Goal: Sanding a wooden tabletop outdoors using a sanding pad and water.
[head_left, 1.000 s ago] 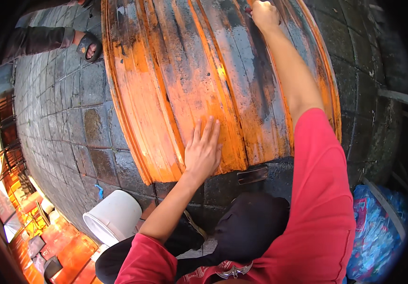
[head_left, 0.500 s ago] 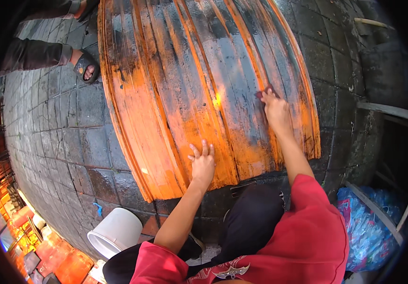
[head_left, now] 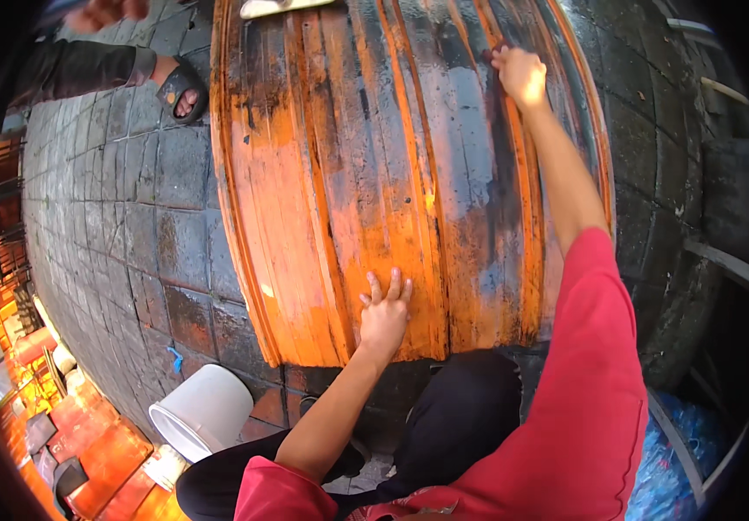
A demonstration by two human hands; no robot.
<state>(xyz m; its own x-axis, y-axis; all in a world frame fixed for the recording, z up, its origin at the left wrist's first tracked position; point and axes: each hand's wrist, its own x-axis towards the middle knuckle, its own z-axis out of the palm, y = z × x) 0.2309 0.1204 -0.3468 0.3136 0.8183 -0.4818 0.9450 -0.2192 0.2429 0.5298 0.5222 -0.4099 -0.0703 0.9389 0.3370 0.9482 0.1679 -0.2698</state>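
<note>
A large ribbed orange panel (head_left: 288, 286), darkened and wet over its far part, lies on the paving in front of me. My left hand (head_left: 386, 311) rests on its near part, fingers spread and open, holding nothing. Far out along a raised rib on the right, my right hand (head_left: 520, 74) is closed on a small dark red pad (head_left: 492, 56) that touches the surface. Most of the pad is hidden by the fingers; whether it is cloth or sandpaper cannot be made out.
A white bucket (head_left: 210, 404) lies tipped on its side at lower left, near a blue scrap (head_left: 175, 358). Another person's sandalled foot (head_left: 183, 94) and blurred hand (head_left: 105, 13) are at upper left. A white flat object (head_left: 283, 7) sits on the panel's far end. A blue plastic bag (head_left: 674, 460) stands at lower right.
My right hand has slid away from me along the rib with the pad, its arm stretched out. The left hand stays on the panel. The white flat object and the other person's hand have come into view.
</note>
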